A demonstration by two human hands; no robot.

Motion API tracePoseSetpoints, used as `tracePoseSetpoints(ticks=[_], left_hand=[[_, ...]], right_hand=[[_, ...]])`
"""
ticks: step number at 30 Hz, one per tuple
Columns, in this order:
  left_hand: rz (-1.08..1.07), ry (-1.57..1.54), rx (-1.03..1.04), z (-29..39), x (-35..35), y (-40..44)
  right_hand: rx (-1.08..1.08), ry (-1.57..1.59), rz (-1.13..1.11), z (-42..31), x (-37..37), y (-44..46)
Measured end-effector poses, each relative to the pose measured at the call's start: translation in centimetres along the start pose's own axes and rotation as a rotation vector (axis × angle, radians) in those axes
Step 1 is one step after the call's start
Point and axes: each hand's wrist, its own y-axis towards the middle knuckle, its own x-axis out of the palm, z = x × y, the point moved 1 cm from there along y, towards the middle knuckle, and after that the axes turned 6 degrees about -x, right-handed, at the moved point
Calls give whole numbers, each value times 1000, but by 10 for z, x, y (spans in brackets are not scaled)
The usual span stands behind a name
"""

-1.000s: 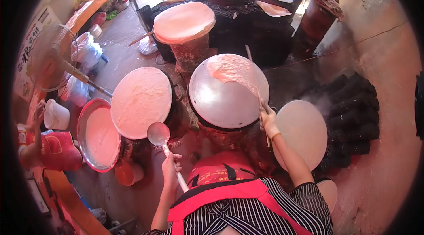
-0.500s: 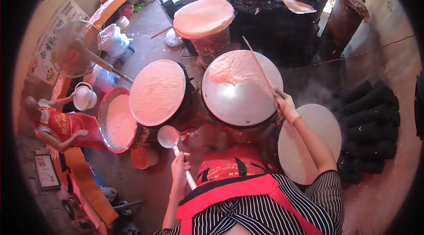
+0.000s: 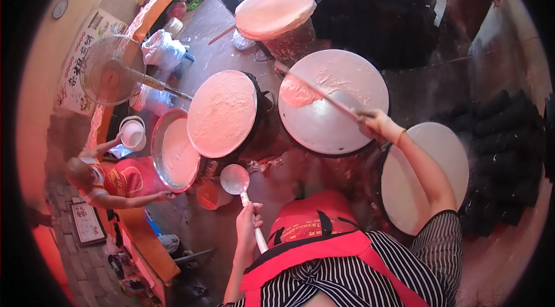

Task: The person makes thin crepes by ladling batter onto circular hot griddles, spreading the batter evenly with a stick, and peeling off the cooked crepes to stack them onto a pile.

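Observation:
My left hand point(image 3: 247, 225) is closed round the white handle of a ladle point(image 3: 235, 179), its round bowl held up in front of my apron. In my right hand point(image 3: 380, 124) is a long thin wooden stick point(image 3: 324, 95), laid slantwise across the round griddle point(image 3: 347, 134) ahead of me. Pale batter point(image 3: 300, 92) lies on the griddle, with a thick wet patch at the left and a thin layer round the far and right sides. Bare metal shows near the middle and front. Left of it, another griddle bears a full round of batter point(image 3: 222, 113).
A co-worker point(image 3: 118, 177) in a red apron stands at the left beside a large basin point(image 3: 156, 139) of batter, holding a white pail point(image 3: 133, 134). A pale round griddle point(image 3: 425, 177) is at my right. Stacked flatbreads point(image 3: 276, 10) stand ahead; a fan point(image 3: 113, 70) stands left.
The stick has swung from pointing away to lying leftward across the griddle, and batter now covers more of its far and right sides. The co-worker's arm has reached to the basin. My view has shifted.

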Motion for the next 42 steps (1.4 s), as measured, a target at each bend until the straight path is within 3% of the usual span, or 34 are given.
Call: tracePoseSetpoints(ticks=[1,2,3,5,6,7,10,13,14,15,16,17,18,20,21,22,24,25,26,30,33,37,42], left_hand=[[-31,18,-3,4,-2,4],[-43,48,3,7,-4,8],[-55,61,3,11,-5,11],[-98,133,17,23,-5,19],[-142,130,1,26,-9,29],[-168,155,-2,33,-12,35],[-313,228,11,55,-16,52],[-431,283,13,77,-34,67],[-453,301,35,83,-42,73],[-476,305,27,89,-54,82],[-495,333,29,93,-66,91],[-509,357,30,96,-78,99],[-514,363,26,101,-89,104],[-529,357,36,106,-121,117],[-531,357,54,108,-136,121],[-500,348,58,112,-150,119],[-474,312,67,119,-186,118],[-449,308,74,123,-200,115],[-406,296,88,127,-214,109],[-360,250,189,124,-269,114],[-270,255,192,122,-294,114],[-337,196,161,116,-300,118],[-366,216,140,116,-276,102]], right_hand=[[59,-71,-96,-5,11,-19],[58,44,-112,34,10,-29],[182,20,-134,15,9,-66],[186,50,-68,35,8,-105],[222,50,20,32,17,-116],[101,388,121,44,36,-115],[44,325,525,58,90,-97],[7,108,200,91,130,-127],[110,106,203,80,151,-159],[82,268,196,113,164,-181],[164,145,311,101,187,-208],[-34,172,417,146,206,-220],[-44,247,485,150,234,-229],[-12,546,628,113,299,-215],[-21,838,587,89,330,-188],[-169,1048,480,94,354,-145],[-219,662,622,66,402,-55],[-119,539,702,51,418,-3],[-225,553,693,39,429,44],[-187,612,774,28,456,182],[-187,660,875,41,478,164],[-165,719,827,60,480,57],[-54,740,862,71,408,-26]])
